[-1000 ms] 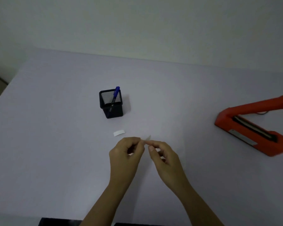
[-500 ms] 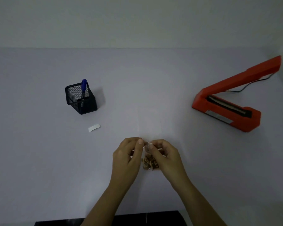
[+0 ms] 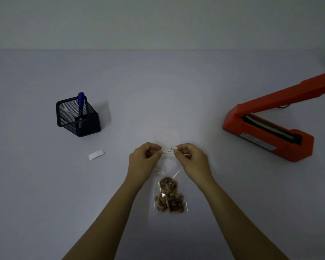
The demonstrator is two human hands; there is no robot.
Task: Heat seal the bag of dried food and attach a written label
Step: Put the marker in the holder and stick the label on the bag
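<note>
Currently fingers (image 3: 156, 147) of both hands pinch the written label (image 3: 168, 149): left hand (image 3: 144, 158) on its left end, right hand (image 3: 191, 159) on its right end. Label is held over the upper part of the clear bag (image 3: 159, 207), contact unclear. Bag lies flat on the surface (image 3: 45, 194), dried food (image 3: 168, 197) at its near end. Left: white strip (image 3: 96, 155), mesh pen holder (image 3: 83, 126), blue pen (image 3: 81, 101). Right: orange heat sealer (image 3: 296, 151), arm raised.

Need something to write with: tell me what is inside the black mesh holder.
One blue-capped pen stands inside the mesh holder, cap up. Nothing else shows through the mesh, but the dark front wall hides the holder's floor.
</note>
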